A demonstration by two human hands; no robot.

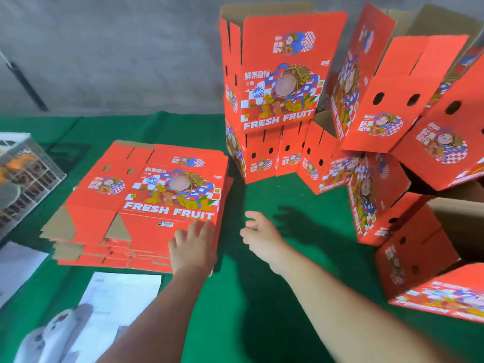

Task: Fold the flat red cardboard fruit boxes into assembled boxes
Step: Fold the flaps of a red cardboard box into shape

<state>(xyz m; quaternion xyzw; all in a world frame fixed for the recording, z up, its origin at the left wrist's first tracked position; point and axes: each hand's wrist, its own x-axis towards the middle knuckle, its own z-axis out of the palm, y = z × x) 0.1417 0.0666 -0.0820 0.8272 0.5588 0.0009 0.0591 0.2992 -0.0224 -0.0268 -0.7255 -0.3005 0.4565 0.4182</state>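
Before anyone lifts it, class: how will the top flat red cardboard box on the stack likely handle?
The top flat red cardboard box is probably light and fairly stiff, being thin corrugated sheet. Its slotted flaps would likely swing loose. It may slide off the stack easily.

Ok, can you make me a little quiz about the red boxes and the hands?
1. True or false: the left hand rests on the stack of flat boxes.
2. The right hand is: A) gripping a box, B) open above the green table, C) holding paper.
3. What two English words are printed on the tall assembled box?

Key: 1 true; 2 B; 3 FRESH FRUIT.
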